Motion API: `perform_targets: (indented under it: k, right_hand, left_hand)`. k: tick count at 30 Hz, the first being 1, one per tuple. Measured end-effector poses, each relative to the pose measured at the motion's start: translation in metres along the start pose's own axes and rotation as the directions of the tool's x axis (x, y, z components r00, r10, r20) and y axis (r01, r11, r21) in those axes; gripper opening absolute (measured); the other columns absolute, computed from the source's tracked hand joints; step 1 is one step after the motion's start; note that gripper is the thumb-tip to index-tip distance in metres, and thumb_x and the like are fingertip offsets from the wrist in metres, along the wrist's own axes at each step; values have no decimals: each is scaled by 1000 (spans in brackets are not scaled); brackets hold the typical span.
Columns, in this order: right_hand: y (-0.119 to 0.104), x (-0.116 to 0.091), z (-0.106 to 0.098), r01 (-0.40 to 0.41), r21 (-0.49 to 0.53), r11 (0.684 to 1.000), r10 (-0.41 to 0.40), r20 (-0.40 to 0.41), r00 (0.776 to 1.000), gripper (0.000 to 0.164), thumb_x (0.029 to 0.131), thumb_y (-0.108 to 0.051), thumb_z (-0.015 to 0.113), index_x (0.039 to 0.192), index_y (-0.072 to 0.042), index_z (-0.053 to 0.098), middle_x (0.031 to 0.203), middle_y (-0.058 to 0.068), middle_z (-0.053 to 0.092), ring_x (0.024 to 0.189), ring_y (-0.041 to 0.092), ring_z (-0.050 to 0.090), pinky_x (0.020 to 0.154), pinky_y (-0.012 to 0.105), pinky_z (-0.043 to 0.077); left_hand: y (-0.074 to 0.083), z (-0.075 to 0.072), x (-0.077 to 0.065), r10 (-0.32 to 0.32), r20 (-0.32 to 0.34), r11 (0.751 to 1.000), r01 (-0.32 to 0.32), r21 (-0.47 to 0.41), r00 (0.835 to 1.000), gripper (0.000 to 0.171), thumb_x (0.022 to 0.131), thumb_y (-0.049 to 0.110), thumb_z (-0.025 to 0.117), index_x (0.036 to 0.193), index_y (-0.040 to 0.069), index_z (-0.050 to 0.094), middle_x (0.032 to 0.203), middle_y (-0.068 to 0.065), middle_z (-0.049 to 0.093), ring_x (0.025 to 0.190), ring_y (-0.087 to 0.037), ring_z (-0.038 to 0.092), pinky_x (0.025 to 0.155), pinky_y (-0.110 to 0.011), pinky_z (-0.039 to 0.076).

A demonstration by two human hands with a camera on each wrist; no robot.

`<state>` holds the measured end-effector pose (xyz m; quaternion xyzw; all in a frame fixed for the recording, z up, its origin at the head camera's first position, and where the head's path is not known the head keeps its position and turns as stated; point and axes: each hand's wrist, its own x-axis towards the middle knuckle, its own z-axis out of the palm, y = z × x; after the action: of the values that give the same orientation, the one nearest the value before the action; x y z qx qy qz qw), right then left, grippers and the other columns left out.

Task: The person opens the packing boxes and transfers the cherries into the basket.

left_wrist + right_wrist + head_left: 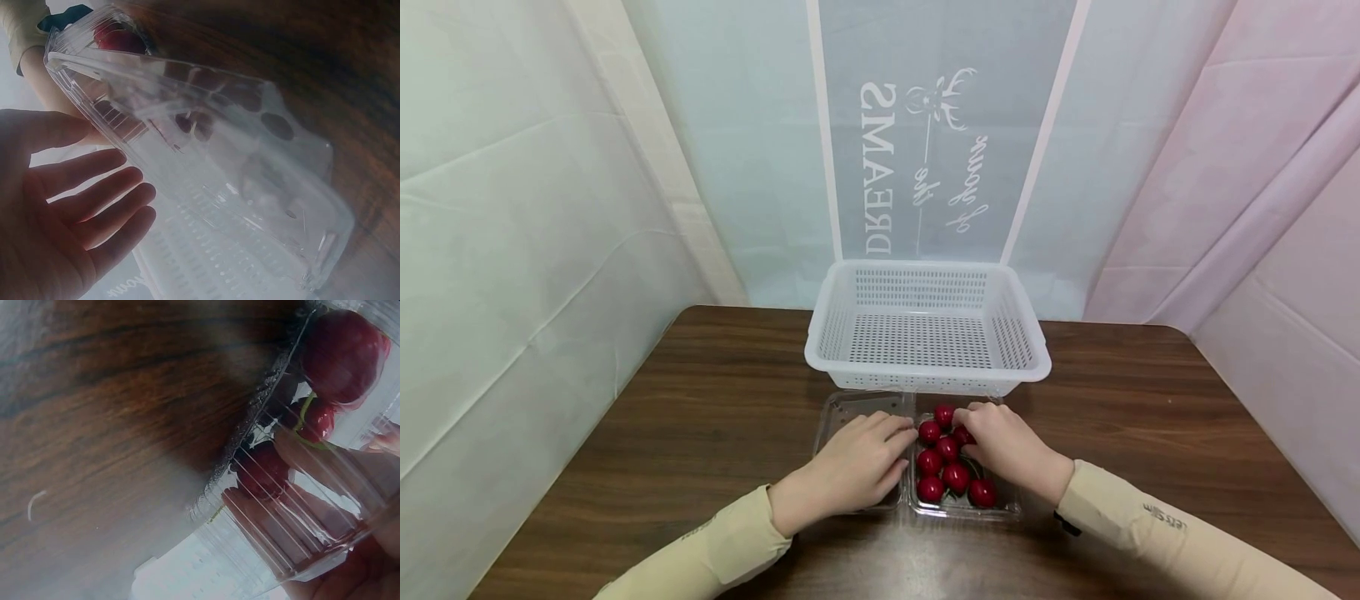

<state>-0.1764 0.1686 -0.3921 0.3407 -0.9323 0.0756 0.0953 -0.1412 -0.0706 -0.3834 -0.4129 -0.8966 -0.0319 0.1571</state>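
Note:
Red cherries (955, 477), several with green stems, lie in one half of a clear plastic clamshell box (925, 512). My right hand (1007, 442) reaches over that half's right wall, thumb and fingers around a cherry (265, 469) near the far end. Over the box's flat-laid lid (861, 406), my left hand (857, 462) has its fingers loosely extended toward the hinge side, holding nothing. In the left wrist view the left hand's fingertips (147, 215) lie close to the clear plastic, palm showing.
Just behind the box stands a white perforated plastic basket (925, 379). The dark wood table (722, 417) reaches out to both sides. Behind it hangs a grey-blue cloth (947, 50) with white lettering, and pale cloths (512, 250) hang along the sides.

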Motion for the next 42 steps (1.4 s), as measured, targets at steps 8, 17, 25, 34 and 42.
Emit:
perform_targets:
  k: [8, 17, 25, 34, 42]
  right_hand:
    - [-1, -1, -4, -8, 5, 1000, 8, -6, 1000, 29, 67, -10, 84, 89, -3, 67, 76, 4, 64, 68, 18, 64, 59, 27, 53]
    - [-9, -3, -19, -20, 50, 999, 22, -29, 999, 32, 67, -9, 84, 94, -2, 68, 82, 7, 67, 72, 17, 66, 62, 25, 55]
    - [-16, -4, -33, -17, 75, 997, 25, -102, 995, 35, 65, -8, 85, 95, -2, 69, 86, 5, 64, 73, 15, 65, 61, 23, 53]
    - [-16, -1, -43, 3, 56, 998, 8, -190, 982, 35, 63, -9, 87, 92, -4, 68, 84, 2, 64, 70, 10, 61, 60, 26, 51]
    - [-14, 2, -53, 7, 81, 997, 11, -219, 976, 37, 62, -5, 87, 93, -4, 68, 87, 5, 67, 74, 14, 63, 63, 31, 54]
  left_hand:
    - [0, 0, 0, 3, 5, 1000, -3, -3, 1000, 35, 90, 29, 58, 119, 11, 64, 125, -4, 61, 110, -18, 57, 85, -34, 50]
    - [0, 0, 0, 10, -1, 1000, -10, 0, 1000, 36, 90, 29, 58, 120, 10, 64, 124, -4, 61, 110, -18, 57, 85, -33, 50]
    - [0, 0, 0, 9, -5, 1000, -9, 1, 1000, 36, 90, 29, 58, 120, 10, 64, 124, -4, 61, 110, -18, 57, 84, -33, 50]
    - [-1, 2, -1, 8, -13, 1000, -8, -3, 1000, 36, 90, 30, 58, 119, 10, 64, 124, -4, 61, 110, -17, 57, 84, -33, 49]
    - [-2, 3, 0, 13, -28, 1000, -13, -18, 1000, 34, 90, 28, 59, 118, 11, 65, 123, -4, 61, 109, -17, 57, 83, -33, 50]
